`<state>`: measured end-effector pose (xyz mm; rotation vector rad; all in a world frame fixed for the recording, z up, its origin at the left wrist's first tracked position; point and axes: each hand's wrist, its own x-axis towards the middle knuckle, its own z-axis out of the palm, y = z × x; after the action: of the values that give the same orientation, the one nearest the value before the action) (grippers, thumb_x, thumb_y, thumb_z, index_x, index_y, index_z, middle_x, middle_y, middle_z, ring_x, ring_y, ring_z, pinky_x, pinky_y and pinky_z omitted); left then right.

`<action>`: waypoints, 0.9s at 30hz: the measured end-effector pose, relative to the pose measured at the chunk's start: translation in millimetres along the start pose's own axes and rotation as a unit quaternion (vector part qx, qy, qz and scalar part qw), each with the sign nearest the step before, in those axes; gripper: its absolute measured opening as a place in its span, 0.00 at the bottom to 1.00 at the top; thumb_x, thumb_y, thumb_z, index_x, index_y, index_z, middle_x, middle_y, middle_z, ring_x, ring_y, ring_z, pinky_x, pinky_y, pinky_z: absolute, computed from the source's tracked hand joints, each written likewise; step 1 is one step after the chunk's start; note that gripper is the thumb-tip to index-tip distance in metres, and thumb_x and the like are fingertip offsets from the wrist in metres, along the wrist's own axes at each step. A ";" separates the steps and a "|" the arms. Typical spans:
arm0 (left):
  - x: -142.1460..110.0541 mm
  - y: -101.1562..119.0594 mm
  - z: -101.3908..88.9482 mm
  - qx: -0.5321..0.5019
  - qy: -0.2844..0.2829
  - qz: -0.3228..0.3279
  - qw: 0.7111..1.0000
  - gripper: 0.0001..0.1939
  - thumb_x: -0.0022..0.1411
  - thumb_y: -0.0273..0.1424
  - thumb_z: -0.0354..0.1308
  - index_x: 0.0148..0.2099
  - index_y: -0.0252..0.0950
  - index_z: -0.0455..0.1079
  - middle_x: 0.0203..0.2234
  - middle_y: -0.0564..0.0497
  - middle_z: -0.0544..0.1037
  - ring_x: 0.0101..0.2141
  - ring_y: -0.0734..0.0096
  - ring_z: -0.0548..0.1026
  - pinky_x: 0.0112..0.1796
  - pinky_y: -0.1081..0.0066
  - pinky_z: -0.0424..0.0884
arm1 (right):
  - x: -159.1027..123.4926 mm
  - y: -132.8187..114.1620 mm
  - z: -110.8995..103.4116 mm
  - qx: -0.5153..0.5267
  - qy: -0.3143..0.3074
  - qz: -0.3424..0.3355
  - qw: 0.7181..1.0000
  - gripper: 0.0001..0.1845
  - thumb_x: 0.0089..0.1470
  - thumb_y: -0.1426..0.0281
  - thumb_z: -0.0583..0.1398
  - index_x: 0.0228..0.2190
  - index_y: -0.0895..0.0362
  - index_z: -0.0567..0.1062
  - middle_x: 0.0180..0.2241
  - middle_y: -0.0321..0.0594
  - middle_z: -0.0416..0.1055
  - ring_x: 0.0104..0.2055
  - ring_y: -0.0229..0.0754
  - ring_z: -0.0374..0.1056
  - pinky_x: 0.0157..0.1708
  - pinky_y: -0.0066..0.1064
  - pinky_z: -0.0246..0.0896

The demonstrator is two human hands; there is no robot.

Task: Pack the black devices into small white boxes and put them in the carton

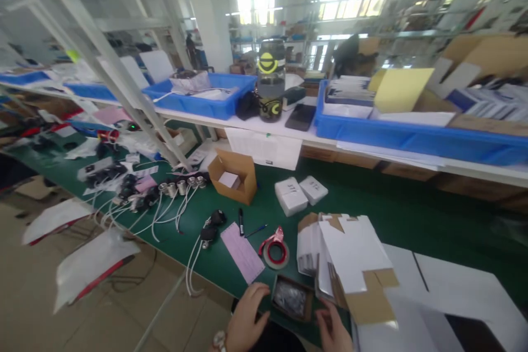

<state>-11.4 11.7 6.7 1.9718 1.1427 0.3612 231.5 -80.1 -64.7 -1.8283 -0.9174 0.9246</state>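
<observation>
Hands framed a small dark tray point(292, 298) at the near edge of the green surface point(371, 198): the left hand point(246, 316) lay just beside its left side with fingers curled loosely and nothing pinched, and the right hand point(333, 330) sat at its right corner, fingers bent, also holding nothing that I could see. The tray held something shiny, too blurred to name. Just right of it a stack of flat cartons point(342, 256) lay unfolded, so boxing seemed barely begun. Two small white boxes point(300, 193) stood closed farther back, perhaps finished. An open brown box point(234, 175), a tape roll point(275, 252), a pink sheet point(242, 252) and cabled parts point(173, 198) waited to the left.
</observation>
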 end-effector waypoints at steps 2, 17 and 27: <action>2.5 -2.5 -0.3 -0.009 -0.053 0.052 0.997 0.27 0.59 0.23 0.55 0.61 0.42 0.66 0.60 0.43 0.70 0.60 0.56 0.67 0.62 0.55 0.64 | 9.7 2.9 7.3 0.100 -0.047 0.079 0.991 0.31 0.47 0.46 0.60 0.46 0.54 0.76 0.23 0.41 0.76 0.25 0.52 0.74 0.28 0.42 0.71; 35.1 5.7 7.6 0.105 -0.186 0.116 0.970 0.36 0.53 0.14 0.48 0.61 0.41 0.68 0.57 0.47 0.74 0.56 0.57 0.68 0.59 0.57 0.68 | 20.9 -8.2 41.0 -0.124 0.034 -0.154 0.980 0.29 0.45 0.80 0.55 0.48 0.51 0.76 0.54 0.44 0.71 0.58 0.52 0.67 0.58 0.43 0.62; 35.1 9.5 -15.8 0.109 -0.082 0.049 0.989 0.18 0.59 0.16 0.45 0.38 0.37 0.75 0.38 0.47 0.80 0.45 0.61 0.76 0.55 0.56 0.70 | -6.4 -20.5 4.3 -0.360 -0.160 -0.217 0.893 0.32 0.55 0.66 0.61 0.61 0.42 0.64 0.68 0.35 0.56 0.68 0.58 0.52 0.65 0.58 0.44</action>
<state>4.1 46.1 18.9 2.2097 1.0169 0.1251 220.4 -76.8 -46.1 -1.9378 -1.9928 0.6405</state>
